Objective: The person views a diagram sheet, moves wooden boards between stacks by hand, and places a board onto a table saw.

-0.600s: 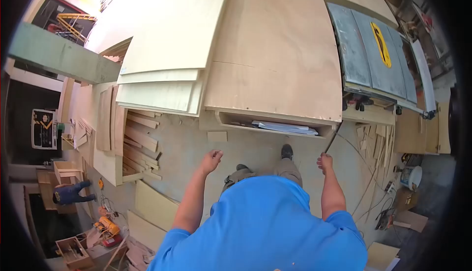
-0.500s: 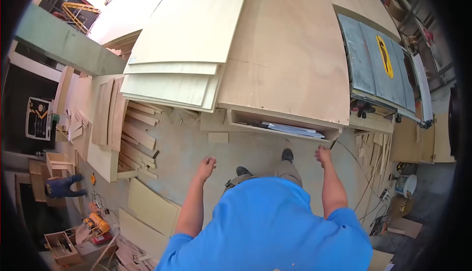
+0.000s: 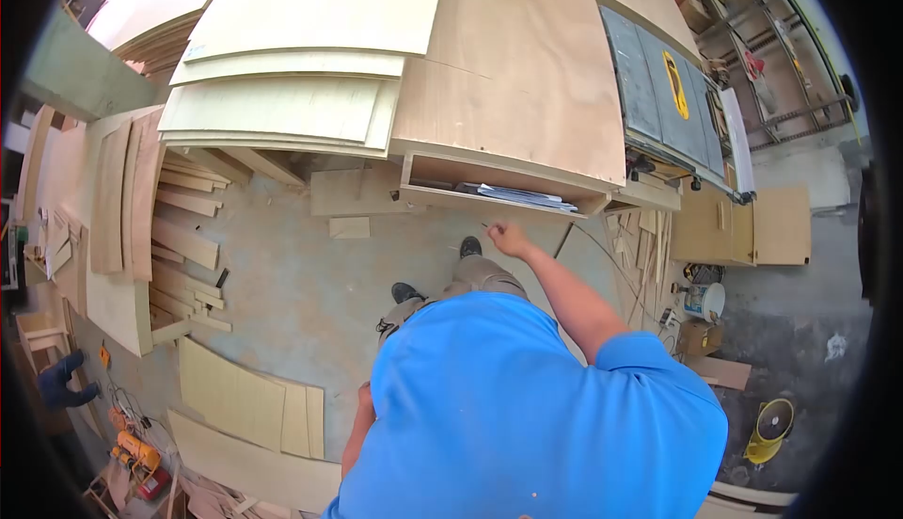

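Note:
My right hand (image 3: 508, 239) is closed, its fingers curled, in front of the open shelf (image 3: 437, 180) under the worktable. A small dark tip shows at the fingers; what it belongs to is too small to tell. Papers (image 3: 527, 197) lie inside that shelf, just beyond the hand, which stays apart from them. My left hand (image 3: 365, 397) hangs low beside my body, mostly hidden by the blue shirt, and its fingers cannot be made out. Above the shelf spreads a large plywood top (image 3: 513, 77).
Pale plywood sheets (image 3: 310, 11) are stacked at the left of the worktable. A table saw (image 3: 658, 77) with a yellow insert adjoins it on the right. Wood offcuts (image 3: 188, 241) fill a rack on the left; boards (image 3: 235, 397) lie on the floor. Another person (image 3: 66, 380) is at far left.
My right hand has swung inward across the front of the shelf. My left hand has dropped back beside my body. The view has shifted to the right.

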`<state>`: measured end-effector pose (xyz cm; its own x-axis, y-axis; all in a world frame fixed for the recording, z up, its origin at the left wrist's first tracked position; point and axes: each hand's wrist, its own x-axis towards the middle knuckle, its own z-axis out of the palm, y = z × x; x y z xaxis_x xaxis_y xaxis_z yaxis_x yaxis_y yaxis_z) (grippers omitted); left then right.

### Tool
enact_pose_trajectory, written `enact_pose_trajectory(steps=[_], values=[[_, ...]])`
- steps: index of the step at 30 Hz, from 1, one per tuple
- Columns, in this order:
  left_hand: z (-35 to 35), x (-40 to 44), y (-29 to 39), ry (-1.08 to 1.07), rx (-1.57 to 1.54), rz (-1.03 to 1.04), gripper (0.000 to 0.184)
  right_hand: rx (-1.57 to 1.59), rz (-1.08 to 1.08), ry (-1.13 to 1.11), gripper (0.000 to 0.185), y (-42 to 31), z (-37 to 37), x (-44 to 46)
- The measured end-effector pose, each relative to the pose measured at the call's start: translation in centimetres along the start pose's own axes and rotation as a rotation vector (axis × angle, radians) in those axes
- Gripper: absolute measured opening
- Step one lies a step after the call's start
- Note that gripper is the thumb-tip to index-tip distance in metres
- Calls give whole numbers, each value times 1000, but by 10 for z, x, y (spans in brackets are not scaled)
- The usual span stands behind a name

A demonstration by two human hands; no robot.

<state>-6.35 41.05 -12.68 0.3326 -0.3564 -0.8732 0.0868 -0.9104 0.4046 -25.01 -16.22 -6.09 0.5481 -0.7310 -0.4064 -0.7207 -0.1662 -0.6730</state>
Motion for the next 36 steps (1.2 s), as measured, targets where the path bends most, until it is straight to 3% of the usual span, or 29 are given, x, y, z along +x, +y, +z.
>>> enact_pose_trajectory(steps=[3,5,6,10,13,17,22,25,28,33,36], values=[[-9,41,9,50,256,399,48,-65,90,184,29,20,-34,24],[-24,65,31,111,253,500,49,-145,133,320,28,35,-56,34],[-32,74,45,132,197,491,49,-191,156,394,28,43,-67,38],[-82,73,170,236,-476,-27,46,-420,248,536,29,88,-97,41],[-118,74,228,284,-449,58,41,-379,453,285,32,84,-127,32],[-116,64,287,298,-368,90,42,-489,301,157,31,77,-149,25],[-62,65,324,231,-231,48,43,-610,215,76,26,95,-150,42],[-37,59,339,156,-138,76,44,-543,-33,202,17,83,-151,32],[-22,55,359,191,-128,140,45,-368,-440,371,8,3,-207,-22],[-16,78,391,180,-5,392,45,-318,-396,791,10,-26,-297,4],[-18,91,436,196,155,574,44,-373,-264,809,17,7,-324,70]])
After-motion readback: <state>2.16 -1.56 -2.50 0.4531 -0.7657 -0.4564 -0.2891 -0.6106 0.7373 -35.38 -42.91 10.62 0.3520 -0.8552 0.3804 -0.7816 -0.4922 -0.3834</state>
